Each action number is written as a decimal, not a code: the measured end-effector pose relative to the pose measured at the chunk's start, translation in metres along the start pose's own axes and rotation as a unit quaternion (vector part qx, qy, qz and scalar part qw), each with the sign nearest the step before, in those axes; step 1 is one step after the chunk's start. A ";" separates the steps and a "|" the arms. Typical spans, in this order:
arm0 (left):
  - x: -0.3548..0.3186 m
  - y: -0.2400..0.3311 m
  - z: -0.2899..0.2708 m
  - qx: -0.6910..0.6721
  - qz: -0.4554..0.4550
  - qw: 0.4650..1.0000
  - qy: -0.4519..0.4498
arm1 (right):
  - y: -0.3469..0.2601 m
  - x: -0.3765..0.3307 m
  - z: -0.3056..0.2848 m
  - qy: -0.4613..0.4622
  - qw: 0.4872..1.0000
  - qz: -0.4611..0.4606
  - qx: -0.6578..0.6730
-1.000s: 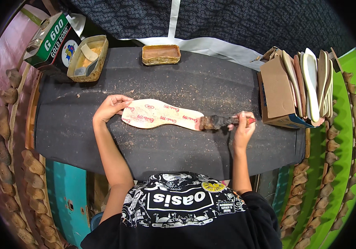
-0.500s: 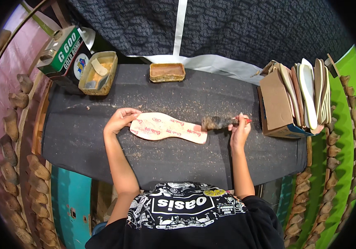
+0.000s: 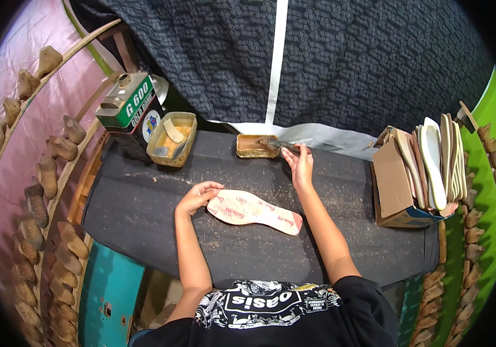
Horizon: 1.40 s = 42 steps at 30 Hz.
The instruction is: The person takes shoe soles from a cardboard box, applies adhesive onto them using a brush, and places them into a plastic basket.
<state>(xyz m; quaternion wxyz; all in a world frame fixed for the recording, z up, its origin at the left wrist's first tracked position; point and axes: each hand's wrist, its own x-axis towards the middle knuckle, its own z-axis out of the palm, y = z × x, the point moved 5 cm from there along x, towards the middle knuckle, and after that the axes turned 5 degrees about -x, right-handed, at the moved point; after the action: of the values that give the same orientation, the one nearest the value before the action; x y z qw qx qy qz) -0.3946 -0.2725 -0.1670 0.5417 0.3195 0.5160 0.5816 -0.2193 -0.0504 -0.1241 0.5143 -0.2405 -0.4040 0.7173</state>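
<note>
My left hand [image 3: 200, 198] pinches the wide end of a pale, sole-shaped insole [image 3: 254, 211] with red print. The insole lies over the dark cloth with its narrow end pointing right and slightly toward me. At the far middle, my right hand [image 3: 299, 165] is closed round the handle of a dark, worn brush [image 3: 272, 143]. The brush's bristle end is inside a small, shallow, brownish tray [image 3: 248, 155]; how deep it reaches, I cannot tell.
A dark cloth [image 3: 173, 231] strewn with crumbs covers the table. At the back left stand a metal can [image 3: 135, 113] and a tub [image 3: 158, 156] with scrapers. A cardboard box [image 3: 390, 179] of soles stands right. Racks of wooden shoe lasts [image 3: 48, 173] line both sides.
My right hand has carried the brush away from the insole's narrow end, up and left into the tray. My left hand keeps its hold on the insole. The whole view has shifted.
</note>
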 end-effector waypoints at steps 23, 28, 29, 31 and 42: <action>-0.015 0.038 0.017 -0.040 0.123 0.991 -0.039 | -0.055 -0.018 -0.019 0.001 0.939 -0.138 -0.315; -0.037 0.055 0.036 -0.068 0.158 0.985 -0.022 | -0.071 -0.053 0.057 -0.295 0.872 -0.116 -0.374; -0.045 0.059 0.038 -0.068 0.161 0.985 -0.013 | -0.064 -0.061 0.066 -0.369 0.830 -0.057 -0.415; -0.061 0.067 0.045 -0.019 0.166 0.986 -0.019 | -0.061 -0.087 0.089 -0.450 0.793 0.012 -0.411; -0.165 0.074 0.098 0.030 0.183 0.981 0.059 | -0.044 -0.192 0.124 -0.682 0.652 0.111 -0.311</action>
<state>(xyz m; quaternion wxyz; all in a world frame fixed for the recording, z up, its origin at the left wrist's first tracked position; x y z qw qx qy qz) -0.2908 -0.3970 -0.0400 0.3848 0.3902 0.4968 0.6730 -0.2216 -0.2641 -0.0323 -0.0948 0.1276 -0.8107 0.5634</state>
